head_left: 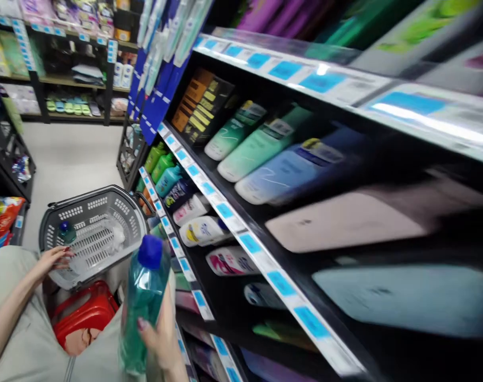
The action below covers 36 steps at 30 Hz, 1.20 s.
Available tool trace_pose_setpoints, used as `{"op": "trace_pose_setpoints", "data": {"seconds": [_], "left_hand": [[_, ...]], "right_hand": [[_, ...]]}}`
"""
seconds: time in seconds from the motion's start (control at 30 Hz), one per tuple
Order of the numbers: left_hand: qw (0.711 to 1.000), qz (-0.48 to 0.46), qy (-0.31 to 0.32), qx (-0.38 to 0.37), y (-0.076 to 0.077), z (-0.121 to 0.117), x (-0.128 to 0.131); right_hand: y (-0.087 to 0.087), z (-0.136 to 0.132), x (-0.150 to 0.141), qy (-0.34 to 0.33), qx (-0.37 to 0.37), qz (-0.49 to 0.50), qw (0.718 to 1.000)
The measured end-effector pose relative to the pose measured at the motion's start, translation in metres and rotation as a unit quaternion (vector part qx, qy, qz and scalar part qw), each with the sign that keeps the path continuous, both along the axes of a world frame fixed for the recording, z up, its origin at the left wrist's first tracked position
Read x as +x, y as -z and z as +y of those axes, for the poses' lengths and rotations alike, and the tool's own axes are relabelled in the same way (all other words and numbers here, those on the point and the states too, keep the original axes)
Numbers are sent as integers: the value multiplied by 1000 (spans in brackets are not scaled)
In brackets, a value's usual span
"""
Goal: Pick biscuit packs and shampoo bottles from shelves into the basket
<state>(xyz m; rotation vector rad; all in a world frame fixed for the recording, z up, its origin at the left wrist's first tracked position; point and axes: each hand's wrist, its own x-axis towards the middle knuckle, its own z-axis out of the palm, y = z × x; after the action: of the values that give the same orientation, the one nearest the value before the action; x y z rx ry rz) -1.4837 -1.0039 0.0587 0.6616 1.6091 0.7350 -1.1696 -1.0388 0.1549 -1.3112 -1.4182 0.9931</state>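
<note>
My right hand (pixel 161 335) is wrapped round a green transparent bottle (pixel 146 297) with a blue cap, held upright and slightly tilted in front of the shelf. The bottle's kind is not readable, and the hand is a little blurred. At the left, my left hand (pixel 57 260) hangs with its fingers stretched out over the near rim of a grey shopping basket (pixel 94 199). A small bottle (pixel 67 231) with a blue cap lies in the basket's far left part, beside a pale, crumpled item (pixel 116 236).
Tilted shelves (pixel 225 212) of shampoo-like bottles (pixel 257 143) rise close on my right. A red plastic object (pixel 86 313) sits between my knees, below the basket. Packets (pixel 3 217) fill a rack at the left; more shelves (pixel 74 79) stand across the pale floor (pixel 78 151).
</note>
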Motion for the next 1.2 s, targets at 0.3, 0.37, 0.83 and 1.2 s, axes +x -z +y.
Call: {"op": "trace_pose_setpoints", "data": {"seconds": [0.3,0.37,0.83,1.2], "left_hand": [[964,117,213,107,-151,-58,32],[938,219,262,53,-156,-59,40],[780,481,400,-30,-118,42,50],[675,569,447,-141,51,124,29]], "right_hand": [[38,-1,-79,-155,385,-279,866],[48,1,-86,-161,415,-278,851],[81,27,-69,-11,154,-326,933],[113,35,-44,-109,-213,-283,929]]}}
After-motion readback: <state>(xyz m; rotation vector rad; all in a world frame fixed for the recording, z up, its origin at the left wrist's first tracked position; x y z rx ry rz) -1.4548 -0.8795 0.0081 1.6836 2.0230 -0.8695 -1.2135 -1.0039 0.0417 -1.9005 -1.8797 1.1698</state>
